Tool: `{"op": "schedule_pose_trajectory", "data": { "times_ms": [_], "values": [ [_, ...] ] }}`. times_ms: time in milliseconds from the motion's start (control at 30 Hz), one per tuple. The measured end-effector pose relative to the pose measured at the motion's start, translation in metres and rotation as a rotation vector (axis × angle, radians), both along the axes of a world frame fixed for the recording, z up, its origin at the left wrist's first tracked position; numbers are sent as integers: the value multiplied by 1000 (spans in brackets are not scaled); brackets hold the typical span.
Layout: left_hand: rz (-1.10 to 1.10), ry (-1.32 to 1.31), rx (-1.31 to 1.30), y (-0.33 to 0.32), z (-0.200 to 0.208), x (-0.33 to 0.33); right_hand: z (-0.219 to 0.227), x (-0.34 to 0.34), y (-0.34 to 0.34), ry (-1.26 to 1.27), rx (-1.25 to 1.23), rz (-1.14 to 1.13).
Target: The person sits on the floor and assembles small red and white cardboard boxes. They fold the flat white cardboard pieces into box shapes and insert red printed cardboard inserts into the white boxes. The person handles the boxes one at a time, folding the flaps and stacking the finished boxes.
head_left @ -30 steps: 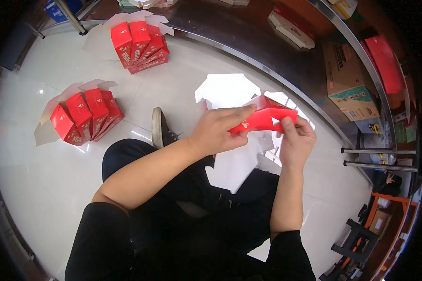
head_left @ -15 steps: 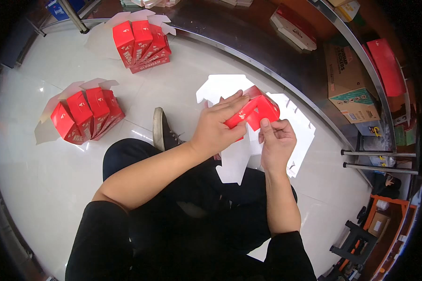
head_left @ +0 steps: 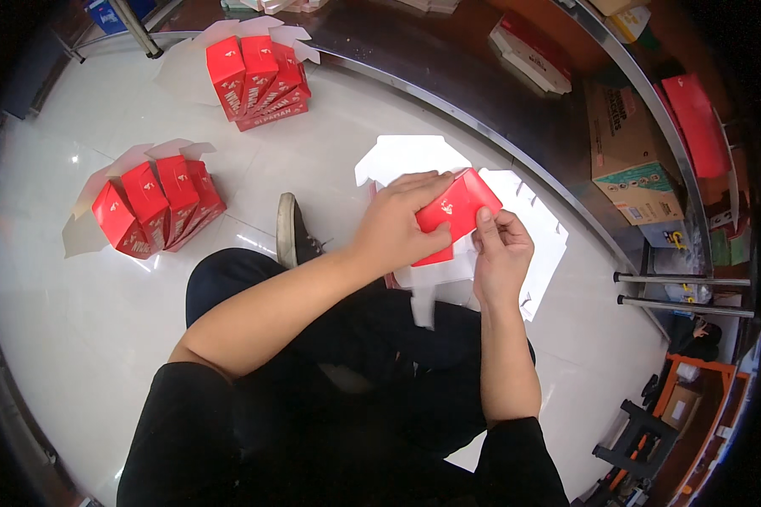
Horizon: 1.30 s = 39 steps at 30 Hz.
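Between my hands is a red cardboard box (head_left: 458,205), partly folded, with its red end panel facing up. My left hand (head_left: 402,221) is wrapped over its left side, thumb along the near edge. On the right corner, my right hand (head_left: 506,247) pinches the cardboard between thumb and bent fingers. Flat box blanks (head_left: 539,245), white side up, lie on the floor under and beyond the box. A blurred white flap (head_left: 424,308) hangs below it, over my dark trouser leg.
Two nested groups of folded red boxes stand on the tiled floor, one at the far left (head_left: 258,80) and one nearer (head_left: 156,205). A metal-edged shelf (head_left: 473,114) curves along the far right, holding a brown carton (head_left: 630,152). My shoe (head_left: 292,230) rests left of the blanks.
The box's red end panel, folded with a gap before, now lies flat and smooth. My right hand has shifted slightly up with its corner, and the white flap below has swung.
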<state>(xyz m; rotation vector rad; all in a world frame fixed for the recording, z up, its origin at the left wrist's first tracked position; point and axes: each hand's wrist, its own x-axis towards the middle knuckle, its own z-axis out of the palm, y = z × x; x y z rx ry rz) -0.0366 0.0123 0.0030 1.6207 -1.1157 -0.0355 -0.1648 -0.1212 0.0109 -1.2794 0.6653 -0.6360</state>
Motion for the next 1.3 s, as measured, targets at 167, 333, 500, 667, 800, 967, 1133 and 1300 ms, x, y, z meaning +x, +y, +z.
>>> {"op": "schedule_pose_trajectory", "data": {
  "times_ms": [167,333,500,667,800,967,1133,1300],
  "values": [
    [-118,104,117,3,14,5,7,0,4,-17,-153,122],
    [-49,264,51,0,-2,19,4,3,6,240,-485,279],
    [127,890,-245,-4,1,31,7,2,17,448,-820,412],
    [262,1252,-313,-5,6,34,3,3,18,122,-1211,482],
    [187,972,-209,-4,-6,30,4,2,20,316,-701,226],
    [40,662,-156,-6,-3,11,2,1,2,351,-189,166],
    [0,511,-105,-6,-1,6,-2,-2,11,350,-350,116],
    [-4,454,-56,-5,-1,9,-10,0,13,294,-409,110]
  ]
}}
